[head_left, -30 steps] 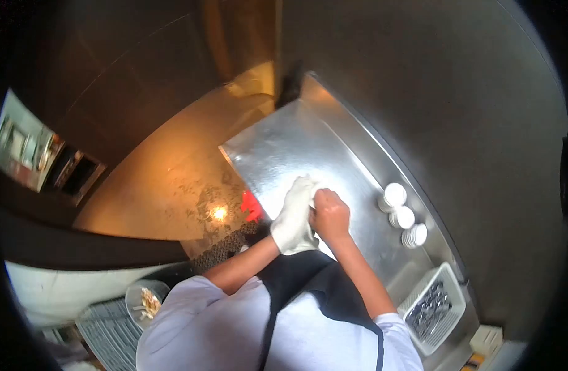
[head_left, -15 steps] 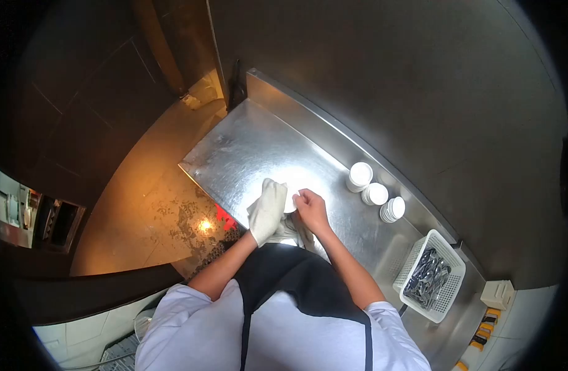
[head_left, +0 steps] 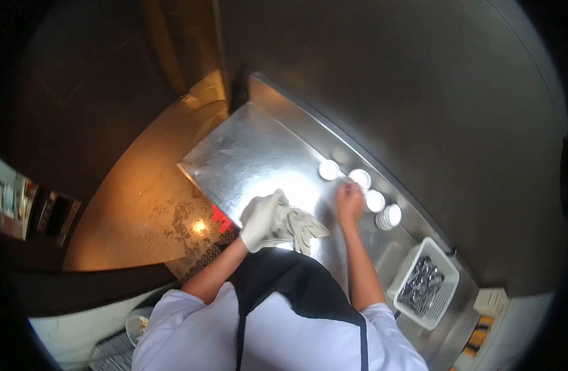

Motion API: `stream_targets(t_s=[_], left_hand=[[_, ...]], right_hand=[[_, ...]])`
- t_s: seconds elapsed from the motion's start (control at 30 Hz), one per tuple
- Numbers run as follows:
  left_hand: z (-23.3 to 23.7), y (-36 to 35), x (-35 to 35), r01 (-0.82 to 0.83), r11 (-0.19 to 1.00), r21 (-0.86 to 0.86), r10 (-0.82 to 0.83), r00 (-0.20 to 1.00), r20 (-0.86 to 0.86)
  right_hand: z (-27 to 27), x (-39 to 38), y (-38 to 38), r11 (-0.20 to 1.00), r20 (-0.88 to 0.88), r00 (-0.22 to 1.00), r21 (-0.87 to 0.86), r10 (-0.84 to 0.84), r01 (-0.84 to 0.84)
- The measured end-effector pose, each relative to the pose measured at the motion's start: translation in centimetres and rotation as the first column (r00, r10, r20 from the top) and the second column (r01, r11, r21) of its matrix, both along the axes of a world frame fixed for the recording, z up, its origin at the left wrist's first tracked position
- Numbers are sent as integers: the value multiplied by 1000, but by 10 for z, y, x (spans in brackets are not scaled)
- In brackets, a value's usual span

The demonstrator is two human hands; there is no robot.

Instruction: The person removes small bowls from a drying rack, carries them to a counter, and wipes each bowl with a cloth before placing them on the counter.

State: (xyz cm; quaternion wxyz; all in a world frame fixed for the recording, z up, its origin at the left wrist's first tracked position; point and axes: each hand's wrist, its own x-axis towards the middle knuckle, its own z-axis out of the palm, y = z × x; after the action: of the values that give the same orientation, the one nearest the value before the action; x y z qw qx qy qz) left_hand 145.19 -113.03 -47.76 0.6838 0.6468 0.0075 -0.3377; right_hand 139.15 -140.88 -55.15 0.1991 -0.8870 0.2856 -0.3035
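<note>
My left hand [head_left: 263,221], in a pale glove, is closed on a greyish cloth [head_left: 301,226] that drapes to its right, low over the steel counter [head_left: 234,145]. Bare and slightly blurred, my right hand [head_left: 350,196] reaches over to the white dishes, its fingers drawn together at the near side of one stack [head_left: 360,179]; whether they grip a dish is hidden. A single white dish [head_left: 328,170] lies to the left of that stack. Two more stacks, a middle one [head_left: 375,201] and a right one [head_left: 389,217], stand along the counter's back.
A white perforated basket [head_left: 446,297] of metal cutlery [head_left: 422,285] stands at the right. Along the back runs a raised steel edge [head_left: 339,133]. A pale box [head_left: 491,301] is at the far right. Brownish floor [head_left: 135,204] lies left of the counter.
My right hand has moved from beside my left hand to the stacks at the right. A white dish now lies left of them. More of the cloth shows by my left hand.
</note>
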Motion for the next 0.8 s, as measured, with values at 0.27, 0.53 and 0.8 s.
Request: stream_targets(t_s=[0.27,0.53,0.8], left_hand=[[-42,-17,2,-109,887,-448,-57,938,-342],[-22,-17,14,-208,701,-683,-101,918,-383],[-3,-14,8,-246,451,-858,-192,912,-362]], right_hand=[[16,-7,-87,973,-165,973,-193,-162,129],[72,9,-67,999,124,992,29,-19,15],[82,12,70,607,247,860,623,446,-494]])
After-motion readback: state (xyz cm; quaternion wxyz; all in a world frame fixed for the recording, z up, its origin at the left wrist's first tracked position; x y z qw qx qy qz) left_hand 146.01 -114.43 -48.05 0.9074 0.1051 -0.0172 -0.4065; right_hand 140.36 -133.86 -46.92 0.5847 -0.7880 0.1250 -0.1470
